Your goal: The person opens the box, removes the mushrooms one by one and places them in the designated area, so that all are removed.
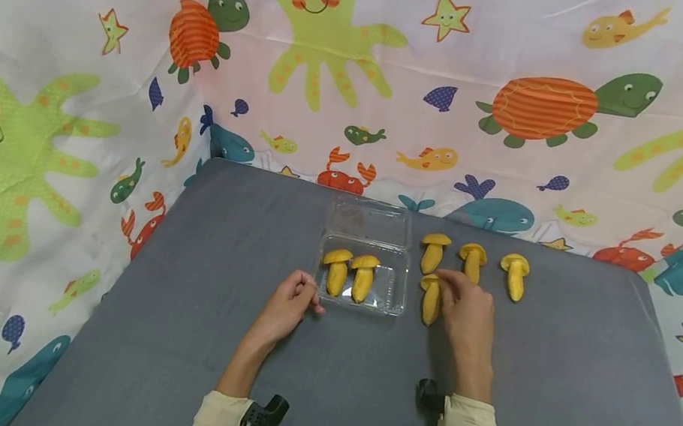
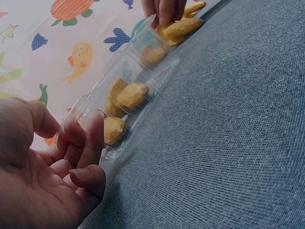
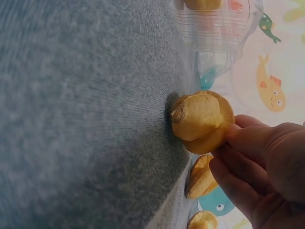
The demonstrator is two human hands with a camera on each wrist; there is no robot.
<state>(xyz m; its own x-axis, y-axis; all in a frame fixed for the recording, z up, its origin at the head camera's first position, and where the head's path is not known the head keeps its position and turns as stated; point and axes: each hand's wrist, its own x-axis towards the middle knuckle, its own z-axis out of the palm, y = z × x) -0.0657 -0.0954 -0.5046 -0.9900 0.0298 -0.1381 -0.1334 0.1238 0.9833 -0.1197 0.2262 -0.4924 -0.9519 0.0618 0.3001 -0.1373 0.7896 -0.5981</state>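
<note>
My right hand (image 1: 468, 318) pinches the cap of a yellow toy mushroom (image 1: 431, 303) just right of a clear plastic box (image 1: 391, 312). In the right wrist view this mushroom (image 3: 198, 119) has its stem end facing the camera, with thumb and fingers on the cap's edge. The open-lidded box holds two more mushrooms (image 1: 336, 276), side by side with caps to the back. At the box's front left corner is my left hand (image 1: 287, 304); in the left wrist view its thumb and curled fingers (image 2: 95, 138) grip the box's edge.
Behind the right hand, three more mushrooms (image 1: 433, 253) lie in a row on the grey tabletop (image 1: 351, 390). The box's clear lid (image 1: 370, 221) is folded back to the far side. A curtain (image 1: 355, 55) printed with sea animals surrounds the table's back and sides.
</note>
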